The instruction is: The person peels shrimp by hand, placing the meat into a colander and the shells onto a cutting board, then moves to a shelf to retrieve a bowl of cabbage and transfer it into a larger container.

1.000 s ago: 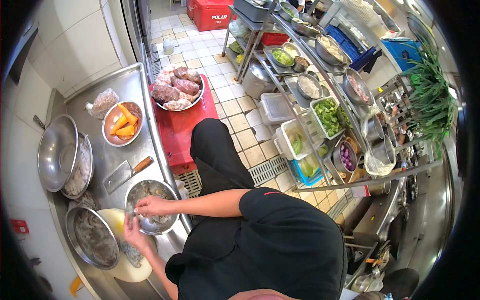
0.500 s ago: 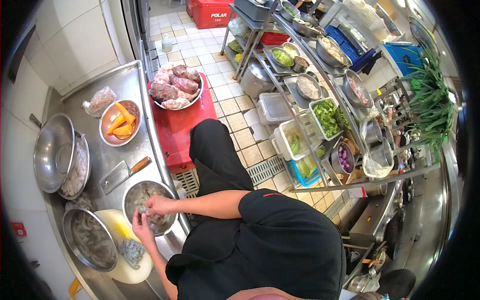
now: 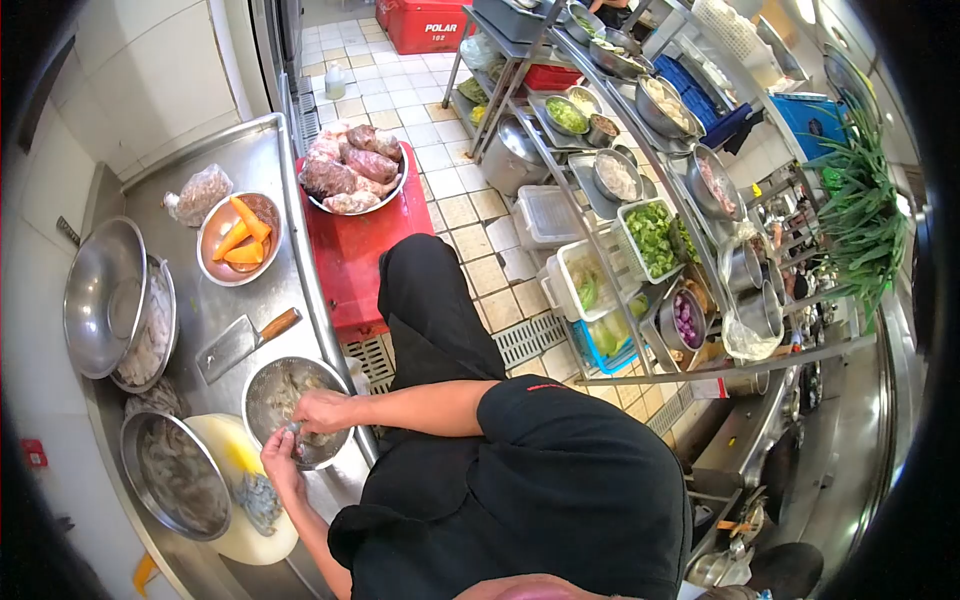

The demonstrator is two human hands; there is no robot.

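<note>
My left hand (image 3: 283, 466) pinches a small grey shrimp (image 3: 293, 427) at the rim of a perforated steel colander (image 3: 256, 392). My right hand (image 3: 325, 411) is closed over the colander, its fingertips at the same shrimp. More shrimp lie in the colander beneath my hands. Beside my left hand is a pale cutting board (image 3: 215, 432) with a heap of grey shells (image 3: 260, 500). A steel bowl of grey shrimp (image 3: 180, 475) stands partly on the board. Above the colander lies a cleaver (image 3: 228, 350) with a wooden handle.
On the steel counter (image 3: 330, 335) are a bowl of orange pieces (image 3: 238, 240), a plastic bag (image 3: 200, 194) and a large steel bowl (image 3: 105, 297). A basin of meat (image 3: 352, 170) rests on a red chest (image 3: 345, 280) near my knee. Shelves (image 3: 640, 378) hold vegetables to the right.
My hands have shifted slightly downward relative to the colander, with the shrimp still between them. The view has tilted a little. The surrounding bowls and the cleaver stay in place.
</note>
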